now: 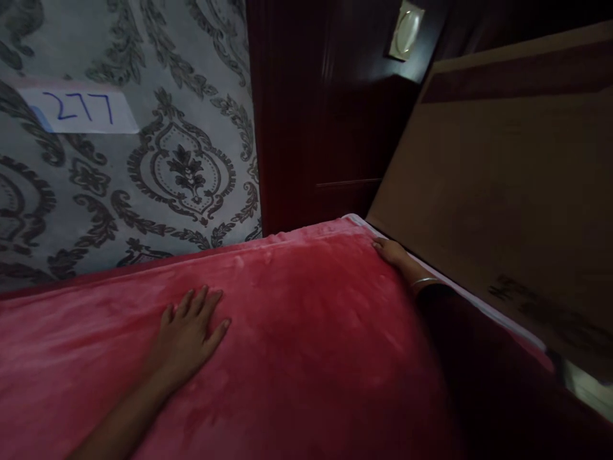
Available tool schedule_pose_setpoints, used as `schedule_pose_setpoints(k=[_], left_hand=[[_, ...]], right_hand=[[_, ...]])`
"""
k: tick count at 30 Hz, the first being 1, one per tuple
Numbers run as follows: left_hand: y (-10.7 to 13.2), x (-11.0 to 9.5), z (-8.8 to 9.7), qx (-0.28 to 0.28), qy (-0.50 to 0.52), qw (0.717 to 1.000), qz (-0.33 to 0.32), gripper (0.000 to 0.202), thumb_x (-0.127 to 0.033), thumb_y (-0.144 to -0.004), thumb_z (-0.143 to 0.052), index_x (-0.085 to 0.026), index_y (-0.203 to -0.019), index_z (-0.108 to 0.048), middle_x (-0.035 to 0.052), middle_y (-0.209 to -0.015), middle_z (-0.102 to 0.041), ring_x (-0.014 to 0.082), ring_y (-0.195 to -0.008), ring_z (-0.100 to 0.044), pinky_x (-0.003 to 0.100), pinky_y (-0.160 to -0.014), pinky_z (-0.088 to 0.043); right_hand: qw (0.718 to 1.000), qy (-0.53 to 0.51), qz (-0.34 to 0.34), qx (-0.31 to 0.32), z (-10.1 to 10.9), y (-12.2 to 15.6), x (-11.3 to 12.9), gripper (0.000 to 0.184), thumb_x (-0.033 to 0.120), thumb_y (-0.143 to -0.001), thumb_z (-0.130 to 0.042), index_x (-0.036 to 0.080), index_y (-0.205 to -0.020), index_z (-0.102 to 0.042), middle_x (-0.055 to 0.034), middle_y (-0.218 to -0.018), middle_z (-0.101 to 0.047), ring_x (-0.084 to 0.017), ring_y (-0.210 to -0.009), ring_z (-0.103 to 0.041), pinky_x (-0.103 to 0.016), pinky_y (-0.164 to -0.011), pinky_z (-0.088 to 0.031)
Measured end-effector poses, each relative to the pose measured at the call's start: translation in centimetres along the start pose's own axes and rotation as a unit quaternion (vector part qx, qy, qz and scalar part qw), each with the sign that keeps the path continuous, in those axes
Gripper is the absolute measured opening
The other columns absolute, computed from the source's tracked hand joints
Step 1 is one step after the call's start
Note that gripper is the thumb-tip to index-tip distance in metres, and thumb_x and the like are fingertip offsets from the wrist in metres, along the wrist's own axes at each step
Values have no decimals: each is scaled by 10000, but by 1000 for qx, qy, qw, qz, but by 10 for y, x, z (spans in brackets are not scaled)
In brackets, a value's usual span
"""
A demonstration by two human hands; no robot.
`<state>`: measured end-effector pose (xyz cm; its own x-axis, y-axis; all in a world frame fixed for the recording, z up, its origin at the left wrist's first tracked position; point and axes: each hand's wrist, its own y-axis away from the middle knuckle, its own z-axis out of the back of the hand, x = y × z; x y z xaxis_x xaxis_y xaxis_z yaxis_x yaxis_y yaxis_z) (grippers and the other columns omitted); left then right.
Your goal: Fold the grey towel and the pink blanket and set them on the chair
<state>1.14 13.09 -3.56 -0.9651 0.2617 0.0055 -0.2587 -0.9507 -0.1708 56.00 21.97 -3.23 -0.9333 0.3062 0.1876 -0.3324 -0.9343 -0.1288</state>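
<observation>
And here is the red, plush-looking cloth [306,326], spread across the whole lower half of the view, from eight o'clock round through six to four, wrinkled lightly under dim light; the left hand [191,338] is on it at eight o'clock, palm down, fingers spread wide, the grip open and gathering nothing; over at three o'clock comes the right hand [391,251], reaching to the far right edge of that same cloth, fingertips touching it just beside the white border [438,276]; whether those fingers pinch the fabric or merely rest there, one cannot tell; a slim bangle [424,281] circles the right wrist, and a dark sleeve [460,338] runs down behind it towards four o'clock!

Look up to ten o'clock, and there is the patterned wall [186,160], grey with dark scrollwork, bearing a white paper label [90,112] hand-marked 277 in blue; at twelve o'clock stands a dark red wooden panel [330,121], with a pale oval fitting [407,32] at one o'clock; then, at two o'clock, a big brown cardboard sheet [502,166] leans at a tilt alongside the cloth's right edge, its dark lower markings too blurred to read.
</observation>
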Motion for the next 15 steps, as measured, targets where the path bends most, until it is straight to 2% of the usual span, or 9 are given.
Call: schedule_pose_setpoints(k=[3,5,8,11,15], left_hand=[[-3,-3,7,4,2,1000,-6,656,-484,-974,-400,-186,-1549,-506,172,-1658,-401,420,-1531,-350,674,-1173,-329],[-4,-5,11,-4,7,1000,-10,651,-483,-981,-386,-181,-1544,-511,182,-1650,-411,425,-1523,-357,674,-1165,-340],[-4,-10,17,-13,16,1000,-19,655,-490,-991,-347,-154,-1526,-524,207,-1627,-433,442,-1508,-367,673,-1142,-365],[-2,-14,26,-32,24,998,-37,655,-497,-990,-311,-133,-1470,-567,239,-1556,-502,460,-1450,-433,673,-1096,-404],[3,-18,41,-55,33,994,-84,618,-439,-974,-252,-121,-1314,-659,236,-1326,-669,425,-1306,-567,614,-1094,-429]], right_hand=[[999,4,-44,-9,13,46,-15,462,253,-1045,-443,175,-1479,-583,-113,-1456,-645,-235,-1305,-617,-291,-1054,-467],[996,12,-84,-18,21,83,-26,473,232,-1046,-410,160,-1488,-561,-144,-1413,-667,-257,-1271,-636,-316,-1034,-475],[989,26,-143,-30,33,145,-41,449,209,-1046,-372,141,-1422,-607,-188,-1309,-705,-290,-1222,-654,-347,-999,-485],[981,34,-187,-48,42,206,-53,433,200,-1035,-387,126,-1393,-622,-206,-1287,-700,-297,-1234,-637,-356,-1011,-474],[959,6,-270,-88,49,265,-62,439,334,-1046,-438,104,-1349,-658,-232,-1320,-673,-342,-1273,-607,-417,-1038,-471]])
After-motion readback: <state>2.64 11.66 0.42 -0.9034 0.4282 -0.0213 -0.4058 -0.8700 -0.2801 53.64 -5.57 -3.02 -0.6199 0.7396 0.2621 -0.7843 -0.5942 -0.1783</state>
